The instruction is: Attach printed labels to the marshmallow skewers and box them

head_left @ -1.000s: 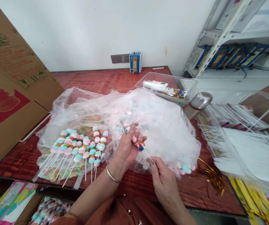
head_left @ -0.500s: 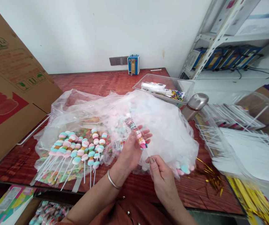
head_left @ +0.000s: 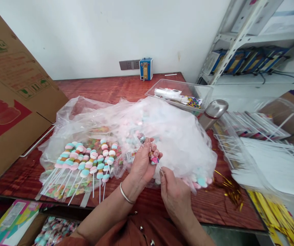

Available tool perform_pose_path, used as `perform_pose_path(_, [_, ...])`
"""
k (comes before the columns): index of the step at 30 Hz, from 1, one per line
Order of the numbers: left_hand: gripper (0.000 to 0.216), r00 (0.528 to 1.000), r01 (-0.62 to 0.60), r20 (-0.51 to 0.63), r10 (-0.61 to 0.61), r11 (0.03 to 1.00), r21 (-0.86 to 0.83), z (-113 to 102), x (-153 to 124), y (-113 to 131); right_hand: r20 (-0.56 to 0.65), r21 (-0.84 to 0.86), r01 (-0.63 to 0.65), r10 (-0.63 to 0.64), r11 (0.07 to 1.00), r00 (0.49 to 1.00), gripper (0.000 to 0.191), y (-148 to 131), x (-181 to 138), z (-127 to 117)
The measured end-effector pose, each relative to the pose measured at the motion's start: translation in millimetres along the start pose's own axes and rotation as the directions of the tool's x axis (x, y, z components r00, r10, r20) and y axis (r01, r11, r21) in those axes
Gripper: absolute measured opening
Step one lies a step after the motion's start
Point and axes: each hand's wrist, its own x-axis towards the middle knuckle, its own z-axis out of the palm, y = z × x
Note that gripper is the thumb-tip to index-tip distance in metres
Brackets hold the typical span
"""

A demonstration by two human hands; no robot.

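My left hand (head_left: pixel 145 158) is closed round a marshmallow stick in a small printed wrapper (head_left: pixel 154 159). The wrapper's speckled top stands out above my thumb, and its pink end shows below my fingers. My right hand (head_left: pixel 174 188) pinches the thin white stick that comes out of the wrapper's lower end. Below both hands lies a large clear bag of pastel marshmallows (head_left: pixel 180 131). To the left, several candy skewers (head_left: pixel 85 159) of pink, white and blue marshmallows on white sticks rest on a clear bag of colourful gummy sweets (head_left: pixel 72 184).
A clear tray (head_left: pixel 159 87) holds packets and coloured beads. Right of it stands a steel flask (head_left: pixel 215 111). White sticks (head_left: pixel 275 167) fill a clear bin at the right, near gold ties (head_left: pixel 275 212). A cardboard box (head_left: pixel 13 85) rises at the left. Below the table edge is a box of wrapped sweets (head_left: pixel 56 229).
My left fingers, spread open behind the wrapper before, have curled round it. My right hand still pinches the stick, slightly closer to the wrapper.
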Motion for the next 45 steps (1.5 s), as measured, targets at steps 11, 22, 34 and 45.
perform_pose_path(11, [0.027, 0.968, 0.234, 0.079, -0.239, 0.97, 0.069, -9, 2, 19, 0.517, 0.654, -0.581, 0.275, 0.484, 0.811, 0.035, 1, 2, -17])
perform_pose_path(22, [0.043, 0.998, 0.043, 0.025, -0.051, 0.959, 0.28, -6, -10, 4, 0.344, 0.545, -0.407, 0.248, 0.733, 0.906, 0.028, -9, 22, -15])
perform_pose_path(34, [0.043, 0.998, 0.008, 0.061, -0.033, 0.929, 0.369, -8, -19, -2, 0.391, 0.589, -0.5, 0.317, 0.635, 0.864, 0.031, -2, 30, -14])
perform_pose_path(45, [0.062, 0.931, -0.009, 0.339, -0.139, 0.916, 0.4, -27, -19, 7, 0.36, 0.716, -0.471, 0.307, 0.515, 0.881, 0.035, 3, 21, -6])
